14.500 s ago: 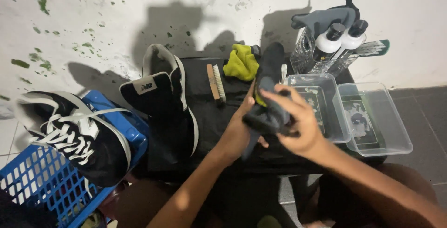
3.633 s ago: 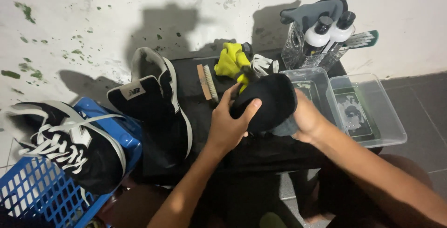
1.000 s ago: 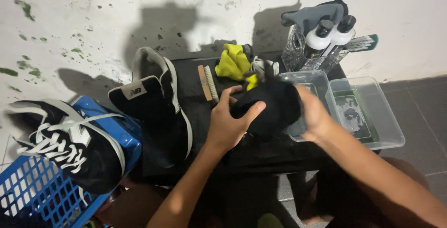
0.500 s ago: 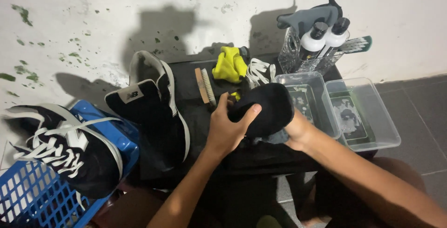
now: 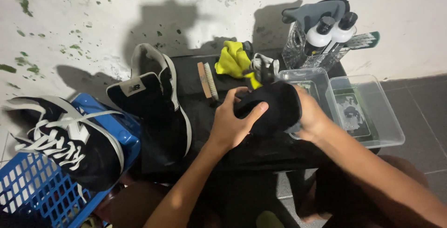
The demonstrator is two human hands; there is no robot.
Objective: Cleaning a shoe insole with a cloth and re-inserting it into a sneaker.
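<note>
Black soft fabric shoe piece held in both hands over the black surface, beside the clear plastic tub.
Left hand fingers wrap its near side, clamped on the cloth; right hand grips the far end, its fingers hidden behind the fabric. Matte, floppy, rounded shape; exact form hard to make out. Wooden bristle brush and yellow crumpled cloth lie just behind. Black sneaker with white trim stands left; blue plastic basket is cut off.

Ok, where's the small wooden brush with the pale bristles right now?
The small wooden brush lies on the black tabletop, between the laceless black sneaker and the yellow cloth, just beyond the left hand.
</note>
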